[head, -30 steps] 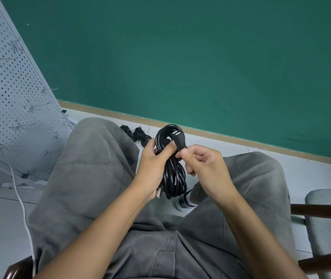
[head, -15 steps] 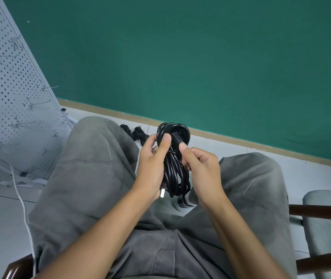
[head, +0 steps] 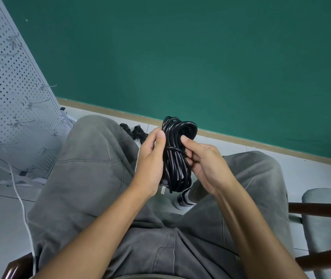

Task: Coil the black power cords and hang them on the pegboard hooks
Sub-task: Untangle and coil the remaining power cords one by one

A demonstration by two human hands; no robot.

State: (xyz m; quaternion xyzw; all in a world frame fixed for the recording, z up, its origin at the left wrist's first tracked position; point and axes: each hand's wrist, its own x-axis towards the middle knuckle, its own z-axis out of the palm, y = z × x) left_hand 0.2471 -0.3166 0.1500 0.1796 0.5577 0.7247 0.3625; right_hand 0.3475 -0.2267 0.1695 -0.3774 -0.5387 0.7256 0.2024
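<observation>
Both hands [head: 180,162] grip coiled cord [head: 175,156]; spare cords [head: 134,132] behind knee; pegboard [head: 9,97] left.

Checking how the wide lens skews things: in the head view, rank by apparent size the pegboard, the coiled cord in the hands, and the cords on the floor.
1. pegboard
2. coiled cord, though nearness enlarges it
3. floor cords, partly hidden by the knee

Coiled black cord [head: 175,158] in left hand [head: 150,164] and right hand [head: 205,166], above lap
</observation>
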